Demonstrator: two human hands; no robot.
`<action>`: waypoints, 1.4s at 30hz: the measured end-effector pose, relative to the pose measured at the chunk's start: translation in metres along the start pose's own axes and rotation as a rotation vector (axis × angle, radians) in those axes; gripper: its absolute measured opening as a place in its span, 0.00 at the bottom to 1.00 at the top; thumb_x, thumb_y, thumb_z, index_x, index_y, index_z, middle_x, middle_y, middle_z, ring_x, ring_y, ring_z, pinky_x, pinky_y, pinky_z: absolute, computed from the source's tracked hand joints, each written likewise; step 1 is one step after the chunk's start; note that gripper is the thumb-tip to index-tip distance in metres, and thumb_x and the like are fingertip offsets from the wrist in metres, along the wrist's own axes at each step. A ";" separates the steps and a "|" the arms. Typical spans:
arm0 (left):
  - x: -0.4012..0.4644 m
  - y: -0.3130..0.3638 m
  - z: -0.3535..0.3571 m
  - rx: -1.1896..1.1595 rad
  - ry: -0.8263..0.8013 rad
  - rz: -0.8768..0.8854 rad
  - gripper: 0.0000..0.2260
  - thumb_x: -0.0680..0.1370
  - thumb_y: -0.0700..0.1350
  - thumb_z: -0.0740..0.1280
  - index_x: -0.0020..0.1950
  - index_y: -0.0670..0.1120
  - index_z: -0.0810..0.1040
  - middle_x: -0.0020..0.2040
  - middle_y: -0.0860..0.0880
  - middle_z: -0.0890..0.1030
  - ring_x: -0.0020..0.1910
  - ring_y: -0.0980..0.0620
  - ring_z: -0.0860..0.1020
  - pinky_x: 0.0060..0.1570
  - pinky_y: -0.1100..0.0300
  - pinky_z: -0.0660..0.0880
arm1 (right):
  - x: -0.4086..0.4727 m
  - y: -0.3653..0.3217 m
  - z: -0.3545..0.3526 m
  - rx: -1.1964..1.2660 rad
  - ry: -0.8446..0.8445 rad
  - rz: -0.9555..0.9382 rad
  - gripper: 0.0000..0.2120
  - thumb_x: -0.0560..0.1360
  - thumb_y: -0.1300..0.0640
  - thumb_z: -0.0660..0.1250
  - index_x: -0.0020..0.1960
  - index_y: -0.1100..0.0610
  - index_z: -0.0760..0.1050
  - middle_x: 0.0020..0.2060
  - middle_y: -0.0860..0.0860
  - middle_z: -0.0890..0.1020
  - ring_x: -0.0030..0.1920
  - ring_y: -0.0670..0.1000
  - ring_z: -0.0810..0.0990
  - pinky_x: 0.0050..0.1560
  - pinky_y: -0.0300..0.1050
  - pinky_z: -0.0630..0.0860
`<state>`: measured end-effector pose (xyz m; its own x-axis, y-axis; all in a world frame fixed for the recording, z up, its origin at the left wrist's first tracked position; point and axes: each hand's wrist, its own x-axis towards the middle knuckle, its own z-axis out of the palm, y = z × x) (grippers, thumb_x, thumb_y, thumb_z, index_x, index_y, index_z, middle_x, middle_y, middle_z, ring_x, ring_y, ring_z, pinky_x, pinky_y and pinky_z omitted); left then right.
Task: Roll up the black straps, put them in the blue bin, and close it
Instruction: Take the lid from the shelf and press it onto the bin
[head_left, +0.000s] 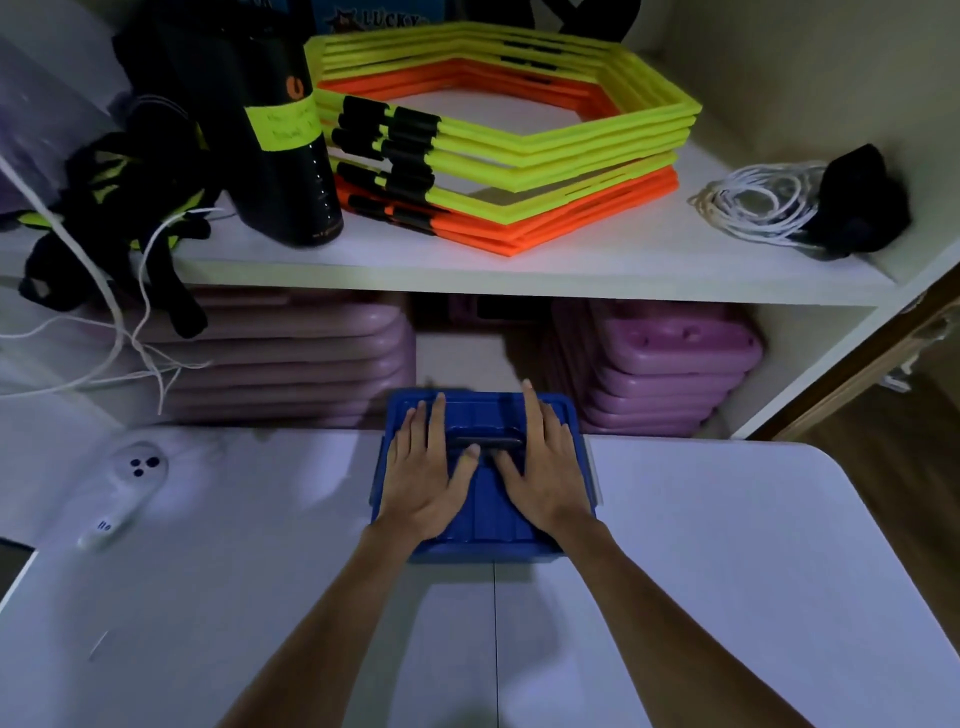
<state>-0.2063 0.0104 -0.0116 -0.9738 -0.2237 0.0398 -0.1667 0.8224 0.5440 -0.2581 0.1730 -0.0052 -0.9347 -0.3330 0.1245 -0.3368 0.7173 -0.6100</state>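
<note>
Already lidded, blue bin (483, 512) sat at far edge of white bench (727, 571). Left hand (423, 480) and right hand (545, 475) lay flat on lid, fingers spread, gripping nothing. Looked like stiff, light, slick plastic; best pressed near rim. Straps unseen.

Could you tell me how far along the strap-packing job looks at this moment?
Nearly finished. No loose straps show on the white table, and the lid is on the blue bin. In hand: the left hand and right hand lie flat on the lid. Left: possibly latching; whether it has snapped shut cannot be seen.
</note>
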 end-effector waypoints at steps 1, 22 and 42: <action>0.003 0.001 -0.002 0.050 0.006 -0.012 0.33 0.77 0.65 0.43 0.79 0.50 0.42 0.79 0.45 0.52 0.77 0.45 0.50 0.75 0.49 0.49 | 0.000 0.000 0.001 -0.039 -0.011 -0.001 0.39 0.78 0.41 0.60 0.79 0.44 0.38 0.77 0.56 0.57 0.75 0.57 0.56 0.74 0.56 0.58; 0.007 -0.042 -0.029 -0.870 -0.179 -0.447 0.23 0.74 0.58 0.70 0.67 0.56 0.72 0.61 0.51 0.80 0.59 0.50 0.79 0.60 0.51 0.77 | -0.006 0.009 0.015 -0.431 -0.141 0.029 0.33 0.77 0.35 0.34 0.79 0.46 0.36 0.78 0.54 0.37 0.78 0.57 0.35 0.75 0.52 0.33; -0.003 -0.027 -0.001 0.522 -0.026 0.062 0.34 0.77 0.64 0.32 0.78 0.46 0.41 0.77 0.38 0.38 0.76 0.41 0.35 0.71 0.47 0.29 | -0.023 0.029 -0.023 -0.019 0.004 0.457 0.50 0.70 0.28 0.63 0.79 0.46 0.41 0.79 0.57 0.44 0.79 0.58 0.44 0.75 0.61 0.44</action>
<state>-0.1993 -0.0112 -0.0258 -0.9867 -0.1587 0.0346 -0.1568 0.9863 0.0506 -0.2489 0.2159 -0.0077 -0.9883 0.0225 -0.1508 0.1080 0.8015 -0.5882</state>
